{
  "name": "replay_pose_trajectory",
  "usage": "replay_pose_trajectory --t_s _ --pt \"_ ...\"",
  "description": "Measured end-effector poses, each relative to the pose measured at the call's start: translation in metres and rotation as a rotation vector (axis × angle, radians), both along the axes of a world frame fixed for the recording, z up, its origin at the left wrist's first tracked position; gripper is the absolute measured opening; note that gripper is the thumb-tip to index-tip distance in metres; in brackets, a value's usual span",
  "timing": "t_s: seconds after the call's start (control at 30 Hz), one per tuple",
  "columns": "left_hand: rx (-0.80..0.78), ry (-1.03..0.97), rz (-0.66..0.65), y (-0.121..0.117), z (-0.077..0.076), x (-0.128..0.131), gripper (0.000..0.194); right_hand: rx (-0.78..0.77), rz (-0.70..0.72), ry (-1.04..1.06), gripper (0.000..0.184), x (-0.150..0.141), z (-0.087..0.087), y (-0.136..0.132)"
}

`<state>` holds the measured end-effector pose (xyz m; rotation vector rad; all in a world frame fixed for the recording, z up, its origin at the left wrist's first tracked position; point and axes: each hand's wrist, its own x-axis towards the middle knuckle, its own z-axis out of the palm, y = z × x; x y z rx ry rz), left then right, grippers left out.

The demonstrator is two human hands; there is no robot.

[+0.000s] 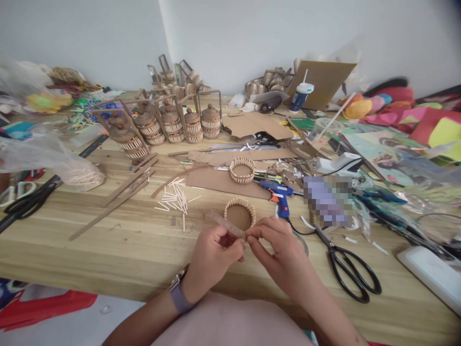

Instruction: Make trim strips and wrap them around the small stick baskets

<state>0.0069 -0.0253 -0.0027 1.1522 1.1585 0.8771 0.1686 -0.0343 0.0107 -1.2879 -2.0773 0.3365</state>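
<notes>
My left hand (212, 257) and my right hand (279, 252) meet at the near edge of the wooden table (126, 240). Both pinch a narrow brown cardboard strip (223, 223) that slants up to the left between them. Just behind the fingers stands a small round basket (239, 214) made of pale sticks around a cardboard base. A second stick ring (242, 170) lies farther back on a cardboard sheet. Loose pale sticks (175, 198) are scattered to the left of the hands.
A blue glue gun (279, 194) lies right of the basket, and black scissors (351, 269) lie farther right. Finished stick containers with lids (169, 126) stand at the back. Cardboard strips (124, 190), a plastic bag (54, 161) and coloured paper (414, 120) crowd the sides.
</notes>
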Motion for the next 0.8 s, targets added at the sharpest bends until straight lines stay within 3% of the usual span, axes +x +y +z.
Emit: replay_pose_trajectory --t_s 0.2,0.57,0.8 --pt "-0.04 -0.088 -0.016 0.0034 0.0044 0.0007 0.009 -0.096 -0.015 0.067 0.021 -0.0007 0.0007 -0.0002" --pt "-0.047 -0.111 -0.011 0.0031 0.0047 0.0022 0.008 -0.034 -0.088 0.074 0.019 -0.0036 -0.0006 -0.0038" --pt "-0.02 -0.182 0.076 0.0046 0.0054 -0.0001 0.009 -0.048 -0.242 0.208 0.019 0.0045 -0.0041 0.0018"
